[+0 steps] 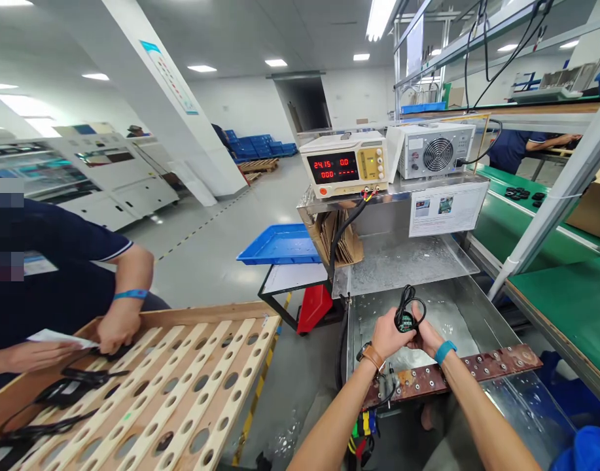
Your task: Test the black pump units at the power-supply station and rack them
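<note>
Over the metal tray bench (pixel 430 327), both my hands hold a small round green circuit board in a dark housing (pixel 405 321), with a black cable (pixel 408 297) looped above it. My left hand (pixel 388 335) has its fingers closed on the housing's left side. On the right, my right hand (pixel 427 337) is closed at the housing and the cable loop; its fingertips are partly hidden. Below my wrists runs a reddish-brown bar (pixel 496 364) with several metal studs. A small clamp-like fixture (pixel 390 386) sits on its left part.
A power supply (pixel 346 163) with red digits stands on the metal shelf ahead, beside a grey fan unit (pixel 437 150). At left, a co-worker's hand (pixel 118 327) rests at a wooden slatted rack (pixel 201 373) bearing black cabled parts. A blue tray (pixel 280 244) lies beyond.
</note>
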A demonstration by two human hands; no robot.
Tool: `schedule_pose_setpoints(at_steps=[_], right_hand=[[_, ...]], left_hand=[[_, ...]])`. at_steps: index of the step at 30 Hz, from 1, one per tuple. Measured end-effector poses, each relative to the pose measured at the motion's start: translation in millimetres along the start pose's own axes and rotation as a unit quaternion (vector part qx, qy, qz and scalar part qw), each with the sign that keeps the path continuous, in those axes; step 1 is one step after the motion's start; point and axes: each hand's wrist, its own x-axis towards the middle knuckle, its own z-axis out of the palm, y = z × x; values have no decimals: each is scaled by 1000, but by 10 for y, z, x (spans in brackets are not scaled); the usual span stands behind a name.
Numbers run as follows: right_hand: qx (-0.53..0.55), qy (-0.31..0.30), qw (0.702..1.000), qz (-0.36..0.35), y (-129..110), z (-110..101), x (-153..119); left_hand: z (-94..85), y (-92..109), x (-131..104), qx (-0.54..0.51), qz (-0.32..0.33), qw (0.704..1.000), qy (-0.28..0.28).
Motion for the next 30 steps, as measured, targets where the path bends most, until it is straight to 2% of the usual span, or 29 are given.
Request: schedule_pose_setpoints(at_steps=[7,10,15,21,25,27,30], right_hand=[[-59,27,998,23,-38,-2,-34],[-66,27,997,26,-62,7,-16],[-34,17,997,74,-62,40,22],[-87,57,995,-1,-20,48,48],[-57,24,996,58,-51,36,52],[-72,50,995,56,-60,12,55],[-120,115,986,-14,-34,-49,66]], left_hand=[[165,-23,-57,-45,-23,998,37],[175,-39,-62,-57,-24,997,49],[154,-98,-66,-77,-15,994,73],[192,-113,-68,-77,-22,993,82],[178,-89,-72,-88,-19,991,95],[153,-94,-79,-102,-26,988,114],[109,-134,-95,-122,-42,982,139]])
